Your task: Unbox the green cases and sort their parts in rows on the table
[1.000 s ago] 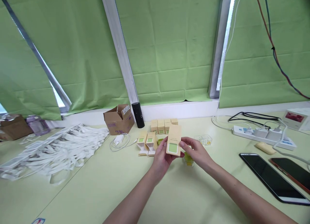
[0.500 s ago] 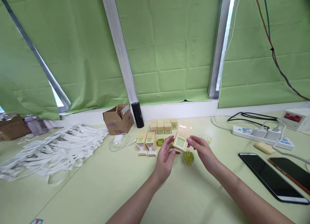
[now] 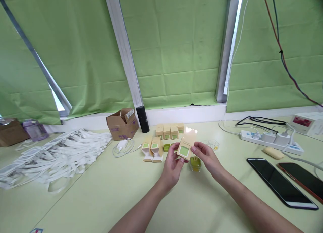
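Both my hands hold a small flat tan carton (image 3: 186, 144) with a green square on its face, tilted over the pale green table (image 3: 101, 192). My left hand (image 3: 173, 165) pinches its lower left corner; my right hand (image 3: 205, 157) grips its right side. Just below the carton a small green cube in a clear case (image 3: 195, 163) rests on the table. Two opened cartons (image 3: 152, 148) stand to the left, and a row of several closed cartons (image 3: 170, 130) stands behind.
A brown cardboard box (image 3: 122, 123) and a black cylinder (image 3: 142, 119) stand near the window sill. White straps (image 3: 55, 155) lie heaped at left. A power strip (image 3: 271, 139) with cables and two phones (image 3: 281, 182) lie at right.
The carton was held upright, then tipped to the right in my right hand. Now it sits lower and my left hand has closed on it again.
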Demonstrator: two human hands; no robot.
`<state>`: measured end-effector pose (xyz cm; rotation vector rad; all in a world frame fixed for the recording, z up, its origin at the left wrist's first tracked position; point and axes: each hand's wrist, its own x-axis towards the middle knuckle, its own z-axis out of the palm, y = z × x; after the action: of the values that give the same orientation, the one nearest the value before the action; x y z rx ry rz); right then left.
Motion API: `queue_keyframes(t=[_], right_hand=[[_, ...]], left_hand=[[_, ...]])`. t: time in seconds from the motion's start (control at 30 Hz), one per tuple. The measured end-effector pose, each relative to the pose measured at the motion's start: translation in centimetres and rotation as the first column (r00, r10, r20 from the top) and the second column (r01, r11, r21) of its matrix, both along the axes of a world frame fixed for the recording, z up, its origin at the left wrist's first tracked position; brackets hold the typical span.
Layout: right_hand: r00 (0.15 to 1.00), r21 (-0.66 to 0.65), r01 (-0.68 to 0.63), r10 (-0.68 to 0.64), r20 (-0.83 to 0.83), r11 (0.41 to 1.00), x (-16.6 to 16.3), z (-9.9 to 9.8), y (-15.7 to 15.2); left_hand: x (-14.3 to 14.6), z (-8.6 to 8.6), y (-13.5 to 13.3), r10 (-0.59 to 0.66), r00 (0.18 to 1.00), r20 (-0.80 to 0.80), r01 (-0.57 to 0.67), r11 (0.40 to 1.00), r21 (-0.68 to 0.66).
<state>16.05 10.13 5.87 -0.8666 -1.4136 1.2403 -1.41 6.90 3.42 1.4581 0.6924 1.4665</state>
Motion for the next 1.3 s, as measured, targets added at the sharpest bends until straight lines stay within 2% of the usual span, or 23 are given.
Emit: queue_keyframes(t=[0.27, 0.73, 0.9, 1.07, 1.3], right_hand=[[1.000, -0.017, -0.003, 0.003, -0.001, 1.000, -0.3, -0.1, -0.2], [0.993, 0.012, -0.113, 0.113, -0.035, 0.994, -0.5, -0.3, -0.5], [0.992, 0.006, -0.115, 0.115, -0.046, 0.993, -0.5, -0.4, -0.4], [0.995, -0.032, -0.093, 0.092, -0.036, 0.995, -0.5, -0.2, -0.3], [0.999, -0.062, -0.030, 0.027, -0.043, 0.998, -0.3, 0.6, -0.5]], left_hand=[[0.0, 0.5, -0.2, -0.026, 1.000, 0.007, 0.026, 1.000, -0.013], [-0.1, 0.7, -0.1, -0.023, 0.998, 0.053, 0.024, 1.000, -0.009], [-0.1, 0.7, 0.0, -0.047, 0.998, 0.048, 0.048, 0.999, -0.011], [0.1, 0.8, 0.4, -0.016, 0.998, 0.065, 0.017, 1.000, -0.026], [1.0, 2.1, 1.3, 0.032, 0.998, 0.059, -0.027, 0.997, -0.071]])
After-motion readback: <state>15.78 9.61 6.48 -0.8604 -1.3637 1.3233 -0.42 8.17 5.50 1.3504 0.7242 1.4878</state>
